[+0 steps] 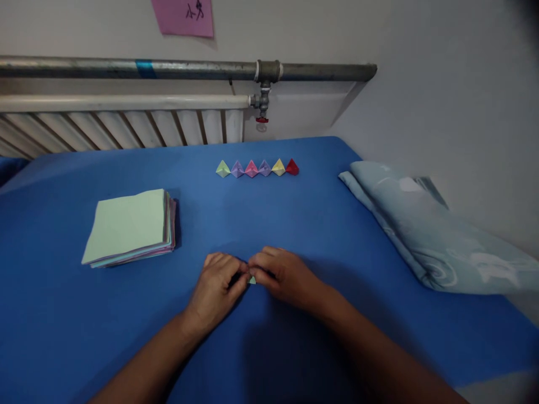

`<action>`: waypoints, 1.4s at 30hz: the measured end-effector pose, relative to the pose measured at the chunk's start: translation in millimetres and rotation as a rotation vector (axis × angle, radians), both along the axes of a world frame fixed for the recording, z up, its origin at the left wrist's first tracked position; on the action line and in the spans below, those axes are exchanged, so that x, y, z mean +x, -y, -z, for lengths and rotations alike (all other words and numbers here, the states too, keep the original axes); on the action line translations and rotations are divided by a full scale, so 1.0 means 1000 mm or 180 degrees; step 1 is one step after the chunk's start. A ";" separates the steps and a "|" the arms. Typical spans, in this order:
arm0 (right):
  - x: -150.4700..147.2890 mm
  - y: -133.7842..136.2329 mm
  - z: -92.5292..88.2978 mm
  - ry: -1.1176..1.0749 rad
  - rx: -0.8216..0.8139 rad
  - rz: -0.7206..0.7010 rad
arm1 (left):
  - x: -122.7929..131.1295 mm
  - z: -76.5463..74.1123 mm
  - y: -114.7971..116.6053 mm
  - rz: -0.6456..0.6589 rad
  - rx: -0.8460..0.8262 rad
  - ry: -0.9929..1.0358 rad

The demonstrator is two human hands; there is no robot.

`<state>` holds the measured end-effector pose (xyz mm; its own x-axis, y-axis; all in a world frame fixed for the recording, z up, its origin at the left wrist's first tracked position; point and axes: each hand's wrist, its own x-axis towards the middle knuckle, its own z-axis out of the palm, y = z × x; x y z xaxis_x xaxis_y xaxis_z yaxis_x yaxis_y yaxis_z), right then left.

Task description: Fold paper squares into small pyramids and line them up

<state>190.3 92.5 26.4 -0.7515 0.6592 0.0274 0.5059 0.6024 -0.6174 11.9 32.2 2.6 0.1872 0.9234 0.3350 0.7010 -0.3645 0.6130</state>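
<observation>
Both of my hands meet near the middle of the blue surface, fingertips close together. My left hand [219, 282] pinches a small piece of light green folded paper [252, 280] from its left side. From the right, my right hand [284, 275] pinches the same paper between thumb and fingers. Only a little green corner shows below the fingertips; most of the paper is hidden. Beyond my hands, several small folded paper pieces [251, 168] in green, purple, pink, yellow and red stand in a row.
A stack of coloured paper [128, 221] with a green sheet on top lies to the left. A folded pale blue cloth [421, 235] rests along the right edge. At the back are a radiator [160, 126], a metal pipe [202, 69] and a red-handled valve [261, 119].
</observation>
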 end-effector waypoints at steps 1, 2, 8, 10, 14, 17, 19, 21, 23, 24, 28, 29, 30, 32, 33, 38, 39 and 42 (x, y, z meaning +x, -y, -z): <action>0.000 0.000 0.000 0.0039 0.0018 -0.0018 | 0.000 0.000 0.000 -0.0004 -0.0013 0.0012; 0.000 0.000 -0.001 0.0088 0.0043 -0.0030 | 0.000 0.000 0.000 -0.0008 -0.0033 0.0020; -0.002 0.001 -0.004 0.0336 0.0170 -0.0057 | -0.001 -0.001 0.000 0.0036 -0.0098 0.0036; -0.003 0.001 -0.003 0.0343 0.0191 -0.0057 | -0.001 -0.002 0.001 0.0066 -0.0092 0.0025; -0.004 0.002 -0.001 0.0236 0.0171 0.0000 | -0.001 -0.003 0.001 0.0093 -0.0144 0.0004; -0.004 0.002 -0.001 0.0168 0.0062 0.0069 | -0.001 -0.004 0.001 0.0082 -0.0142 0.0036; -0.003 0.002 -0.002 0.0127 0.0003 0.0125 | -0.002 -0.005 0.000 0.0075 -0.0140 0.0057; -0.003 0.002 -0.002 0.0101 -0.0024 0.0178 | -0.002 -0.006 0.000 0.0058 -0.0160 0.0097; -0.001 0.000 -0.003 0.0072 -0.0040 0.0224 | -0.003 -0.007 -0.001 0.0029 -0.0195 0.0163; 0.000 0.000 -0.003 0.0055 -0.0046 0.0255 | -0.003 -0.007 -0.001 0.0013 -0.0212 0.0195; 0.003 -0.002 -0.004 0.0016 -0.0052 0.0420 | -0.007 -0.008 -0.003 -0.0077 -0.0242 0.0289; 0.003 -0.003 -0.004 0.0015 -0.0061 0.0449 | -0.008 -0.008 -0.003 -0.0102 -0.0254 0.0301; 0.004 -0.003 -0.004 0.0008 -0.0078 0.0472 | -0.009 -0.009 -0.004 -0.0133 -0.0267 0.0317; 0.004 -0.003 -0.005 -0.0029 -0.0127 0.0515 | -0.012 -0.009 -0.005 -0.0193 -0.0286 0.0378; 0.004 -0.003 -0.005 -0.0056 -0.0147 0.0550 | -0.012 -0.009 -0.006 -0.0223 -0.0305 0.0432; 0.004 -0.004 -0.006 -0.0171 -0.0157 0.0808 | -0.014 -0.011 -0.008 -0.0308 -0.0425 0.0863; 0.004 -0.004 -0.006 -0.0183 -0.0159 0.0852 | -0.014 -0.011 -0.008 -0.0335 -0.0433 0.0945; 0.004 -0.004 -0.007 -0.0244 -0.0164 0.0958 | -0.017 -0.011 -0.009 -0.0446 -0.0482 0.1160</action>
